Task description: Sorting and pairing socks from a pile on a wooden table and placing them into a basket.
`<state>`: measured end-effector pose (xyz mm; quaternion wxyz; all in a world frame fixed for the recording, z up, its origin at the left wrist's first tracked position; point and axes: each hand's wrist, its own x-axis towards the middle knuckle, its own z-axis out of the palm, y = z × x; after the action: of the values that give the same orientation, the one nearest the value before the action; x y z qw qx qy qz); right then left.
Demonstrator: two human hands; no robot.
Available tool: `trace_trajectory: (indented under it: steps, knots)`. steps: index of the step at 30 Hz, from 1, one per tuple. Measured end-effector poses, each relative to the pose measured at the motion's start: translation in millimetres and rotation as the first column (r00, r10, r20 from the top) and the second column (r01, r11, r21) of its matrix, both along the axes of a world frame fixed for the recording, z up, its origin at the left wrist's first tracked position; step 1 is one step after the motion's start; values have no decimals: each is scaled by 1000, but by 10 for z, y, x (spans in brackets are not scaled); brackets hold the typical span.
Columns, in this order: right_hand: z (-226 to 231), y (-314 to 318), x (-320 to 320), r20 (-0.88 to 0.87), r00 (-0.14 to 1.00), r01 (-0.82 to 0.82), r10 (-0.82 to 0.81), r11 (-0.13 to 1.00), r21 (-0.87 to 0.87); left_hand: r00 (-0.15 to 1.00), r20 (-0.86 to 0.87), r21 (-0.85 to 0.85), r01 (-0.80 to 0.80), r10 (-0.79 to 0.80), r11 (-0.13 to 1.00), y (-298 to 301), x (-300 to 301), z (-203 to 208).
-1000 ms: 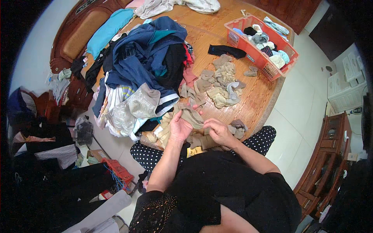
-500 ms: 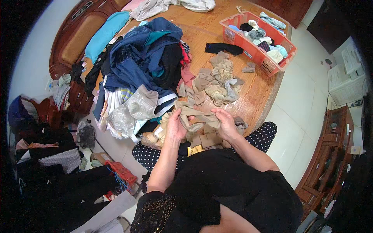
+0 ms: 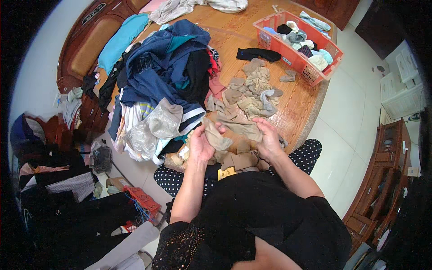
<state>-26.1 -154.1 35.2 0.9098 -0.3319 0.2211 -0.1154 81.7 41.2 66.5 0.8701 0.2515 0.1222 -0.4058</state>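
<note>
Palm turned up, my left hand (image 3: 203,143) has a thin beige sock (image 3: 218,137) in its fingers, drooping over the palm edge. My right hand (image 3: 268,138) pinches the end of another beige sock (image 3: 240,127), whose length stretches leftward toward the left hand. Whether the two socks touch there I cannot tell. Just beyond my hands lies a loose heap of beige socks (image 3: 254,105). Folded tan socks (image 3: 243,161) rest close to my lap, below the hands.
A mound of clothes with a navy garment (image 3: 155,67) rises at the left. At the far right stands a red plastic basket (image 3: 310,72) of rolled socks. A black sock (image 3: 257,55) lies beside it on the woven mat (image 3: 292,108). A clear plastic bag (image 3: 155,123) tops the near clothes.
The beige fabric held taut between my hands has slackened and separated into two socks. My right hand has shifted slightly right, and the left one's sock now hangs over its palm.
</note>
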Motion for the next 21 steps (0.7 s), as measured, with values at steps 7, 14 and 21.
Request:
trace_trajectory:
  steps: [7, 14, 21]
  knots:
    - [-22, -81, 36, 26, 998, 49, -48, 998, -35, 994, 89, 81, -68, 61, 994, -56, -37, 229]
    - [118, 37, 42, -25, 1000, -8, 4, 989, -150, 976, -182, -159, -148, 118, 976, 40, 107, 129]
    - [157, 207, 120, -29, 825, -529, 565, 752, -393, 965, -262, -336, -117, 26, 935, -13, 116, 149]
